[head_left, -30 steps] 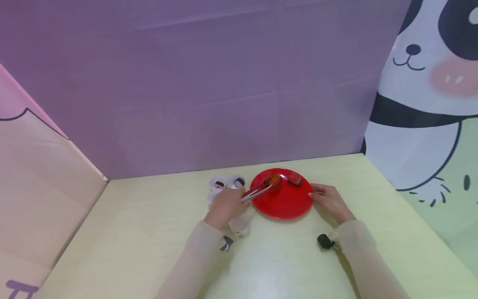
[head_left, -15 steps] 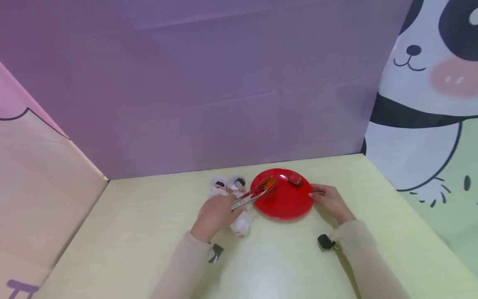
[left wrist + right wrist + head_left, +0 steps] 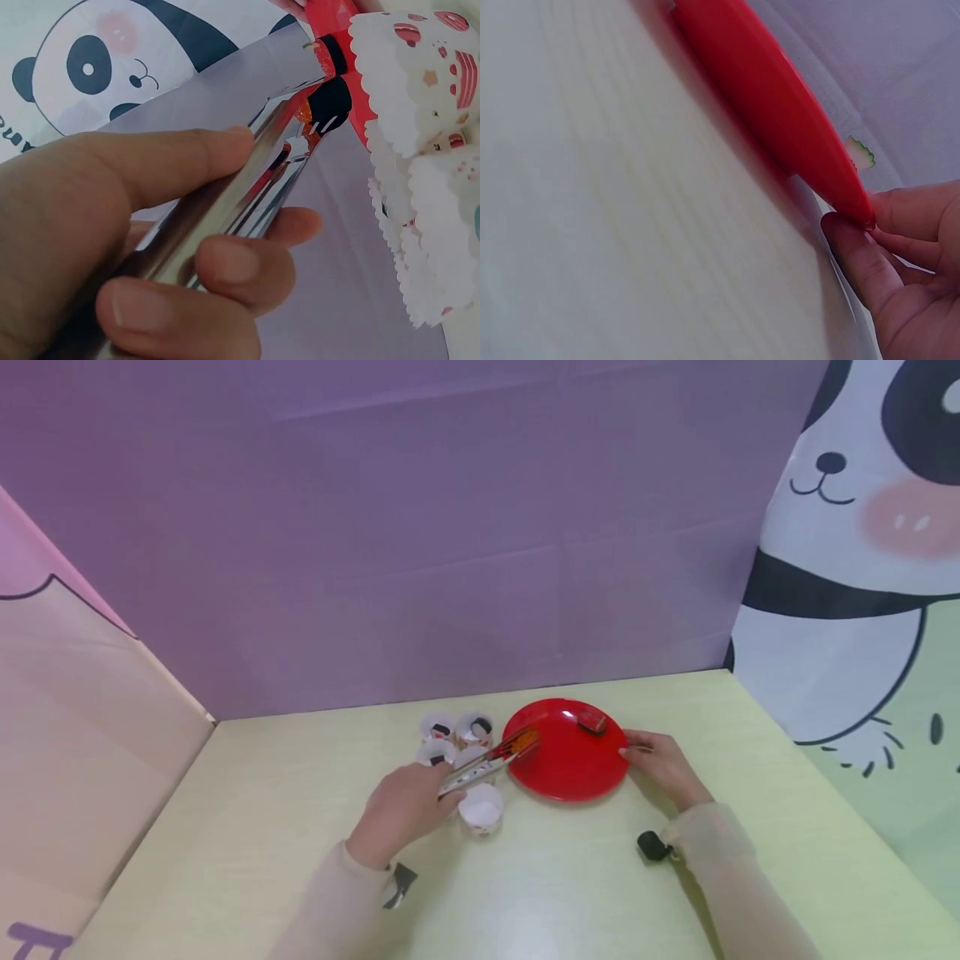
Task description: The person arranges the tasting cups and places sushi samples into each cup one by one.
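In the head view my left hand (image 3: 408,806) grips metal tongs (image 3: 472,774). Their tips pinch a sushi roll (image 3: 525,742) with an orange top, above the left part of a red plate (image 3: 577,768). The left wrist view shows the roll's black wrap (image 3: 330,103) between the tong ends. On the plate's far side lies another sushi piece (image 3: 592,723), dark-sided with a red top. My right hand (image 3: 663,764) pinches the plate's right rim, thumb and fingers on either side of the red edge (image 3: 840,180) in the right wrist view.
Several white paper cups cluster left of the plate, some with dark-wrapped pieces inside; the nearest cup (image 3: 482,808) stands just in front of the tongs. Scalloped, printed cup walls (image 3: 412,82) show in the left wrist view. A purple backdrop (image 3: 450,568) rises behind the table.
My left hand has drawn back left and toward me, carrying the tongs and orange-topped roll from the plate's upper middle to its left edge. The right hand and plate stay put.
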Action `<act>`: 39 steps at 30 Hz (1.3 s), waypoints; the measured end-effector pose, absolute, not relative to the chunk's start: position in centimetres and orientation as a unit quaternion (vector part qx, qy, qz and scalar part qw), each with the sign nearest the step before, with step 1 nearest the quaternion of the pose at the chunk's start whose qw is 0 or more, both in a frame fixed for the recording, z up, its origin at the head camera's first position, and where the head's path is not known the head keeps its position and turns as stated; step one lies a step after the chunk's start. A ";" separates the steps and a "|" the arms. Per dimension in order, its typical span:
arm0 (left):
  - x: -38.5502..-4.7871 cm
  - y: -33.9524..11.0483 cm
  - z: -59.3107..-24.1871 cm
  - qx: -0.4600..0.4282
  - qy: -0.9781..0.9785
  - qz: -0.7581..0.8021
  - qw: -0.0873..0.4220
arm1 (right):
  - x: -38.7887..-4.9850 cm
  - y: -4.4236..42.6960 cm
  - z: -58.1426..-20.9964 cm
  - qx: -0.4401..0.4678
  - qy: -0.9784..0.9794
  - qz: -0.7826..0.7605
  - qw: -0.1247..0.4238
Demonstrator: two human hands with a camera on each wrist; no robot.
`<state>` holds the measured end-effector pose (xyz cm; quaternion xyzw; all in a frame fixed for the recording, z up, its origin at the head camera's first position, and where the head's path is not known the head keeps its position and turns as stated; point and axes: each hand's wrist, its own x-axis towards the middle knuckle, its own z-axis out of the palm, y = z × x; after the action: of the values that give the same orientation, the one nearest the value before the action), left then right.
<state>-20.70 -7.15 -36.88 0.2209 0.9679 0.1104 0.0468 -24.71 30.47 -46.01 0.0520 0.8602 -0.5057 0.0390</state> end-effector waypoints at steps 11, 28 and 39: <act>-20.0 -8.8 -36.7 0.220 0.967 0.121 0.043 | -24.8 30.8 -46.2 0.055 0.864 -0.499 0.036; -18.0 -11.3 -35.3 0.227 0.968 0.106 0.026 | -24.6 30.7 -46.2 0.045 0.858 -0.512 0.023; -16.6 -12.2 -35.3 0.228 0.969 0.097 0.021 | -24.7 30.9 -46.2 0.052 0.864 -0.500 0.031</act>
<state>-16.64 -12.21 -35.27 0.2276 0.9687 0.0969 0.0214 -24.65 30.87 -46.19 0.0520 0.8638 -0.5002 0.0311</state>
